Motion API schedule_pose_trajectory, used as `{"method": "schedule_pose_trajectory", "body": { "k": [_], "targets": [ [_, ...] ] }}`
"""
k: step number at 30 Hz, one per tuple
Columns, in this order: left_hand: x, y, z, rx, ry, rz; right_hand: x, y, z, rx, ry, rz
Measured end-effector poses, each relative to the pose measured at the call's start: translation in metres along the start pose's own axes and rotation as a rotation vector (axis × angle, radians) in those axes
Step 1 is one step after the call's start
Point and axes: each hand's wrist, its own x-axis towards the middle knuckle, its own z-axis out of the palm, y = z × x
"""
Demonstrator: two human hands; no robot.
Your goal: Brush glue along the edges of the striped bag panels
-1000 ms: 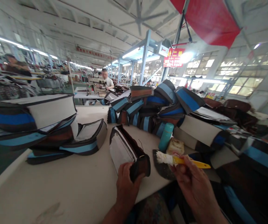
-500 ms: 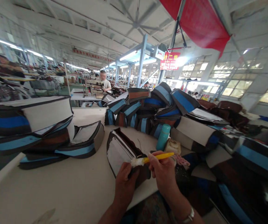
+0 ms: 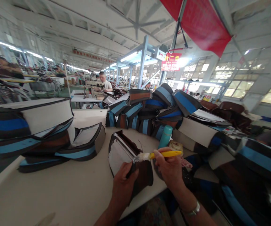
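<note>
My right hand [image 3: 169, 164] is closed round the yellow handle of a brush [image 3: 165, 154] with pale, ragged bristles. The bristle tips touch the edge of a dark-trimmed bag piece [image 3: 145, 177], which has a white inner face and a brown side. My left hand [image 3: 124, 180] pinches that same edge, just below the bristles. The piece stands on the pale worktable in front of me. Close behind my right hand are a teal bottle [image 3: 165, 137] and a cream-coloured pot [image 3: 176, 147], the pot partly hidden by the hand and brush.
Blue-banded bag pieces [image 3: 85, 146] lie stacked on the left of the worktable [image 3: 79, 188]. A tall heap of similar pieces [image 3: 145, 110] stands at the back, and more crowd the right side. Further off, a person [image 3: 106, 84] sits at a sewing machine.
The brush and my right hand have shifted slightly right and up, uncovering more of the brown side. My left hand has moved a little left, still on the edge.
</note>
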Motion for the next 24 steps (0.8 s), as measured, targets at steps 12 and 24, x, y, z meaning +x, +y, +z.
{"method": "schedule_pose_trajectory", "body": {
  "k": [12, 24],
  "targets": [
    [-0.001, 0.006, -0.008, -0.117, -0.067, -0.094, 0.006, -0.012, -0.009, 0.027, 0.095, -0.088],
    [0.001, 0.010, -0.013, -0.222, -0.082, -0.129, 0.000, -0.018, -0.016, -0.013, 0.065, -0.116]
  ]
}}
